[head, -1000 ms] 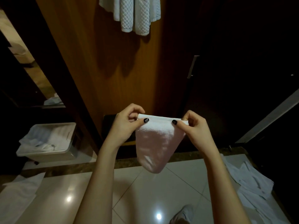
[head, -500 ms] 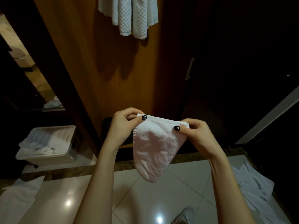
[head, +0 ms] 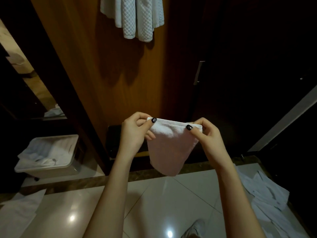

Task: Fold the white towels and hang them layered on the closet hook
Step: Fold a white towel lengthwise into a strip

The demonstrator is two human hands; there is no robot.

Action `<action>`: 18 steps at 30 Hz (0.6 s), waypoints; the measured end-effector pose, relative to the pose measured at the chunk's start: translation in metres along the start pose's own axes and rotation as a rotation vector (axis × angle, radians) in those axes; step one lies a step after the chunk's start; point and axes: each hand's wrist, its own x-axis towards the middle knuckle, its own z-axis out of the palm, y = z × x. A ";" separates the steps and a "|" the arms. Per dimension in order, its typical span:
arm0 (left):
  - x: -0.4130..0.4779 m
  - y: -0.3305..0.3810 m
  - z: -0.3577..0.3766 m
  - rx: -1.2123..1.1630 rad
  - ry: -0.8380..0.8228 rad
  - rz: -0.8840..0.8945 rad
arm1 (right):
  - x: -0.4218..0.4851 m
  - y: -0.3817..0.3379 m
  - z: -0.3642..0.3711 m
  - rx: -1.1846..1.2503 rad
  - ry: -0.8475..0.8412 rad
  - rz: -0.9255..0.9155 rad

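Holding white linen [head: 42, 152], plastic bin [head: 49, 173] sits low-left of grip; L hand [head: 135, 133], R hand [head: 205, 138] pinch top corners of folded towel [head: 169, 148].

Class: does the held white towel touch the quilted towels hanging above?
Apart: the head view shows bare wooden panel between held towel and hanging quilted towels.

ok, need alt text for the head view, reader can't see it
A person's left hand and right hand pinch the top corners of a small white towel, held up before a wooden closet panel where quilted white towels hang. On the tiled floor, a bin of white linen sits at left and loose white cloths lie at right.
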 end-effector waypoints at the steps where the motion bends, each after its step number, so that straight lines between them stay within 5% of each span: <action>1: 0.000 0.002 0.000 -0.081 -0.019 -0.018 | -0.001 -0.001 -0.001 0.087 -0.019 0.024; 8: -0.003 0.019 0.008 -0.467 -0.100 -0.065 | -0.001 -0.007 -0.005 0.473 -0.063 0.080; 14: -0.005 0.027 0.012 -0.654 -0.120 -0.126 | -0.006 -0.006 -0.015 0.678 -0.333 0.114; 18: -0.006 0.034 0.008 -0.701 -0.243 -0.129 | -0.007 -0.011 -0.013 0.688 -0.291 0.122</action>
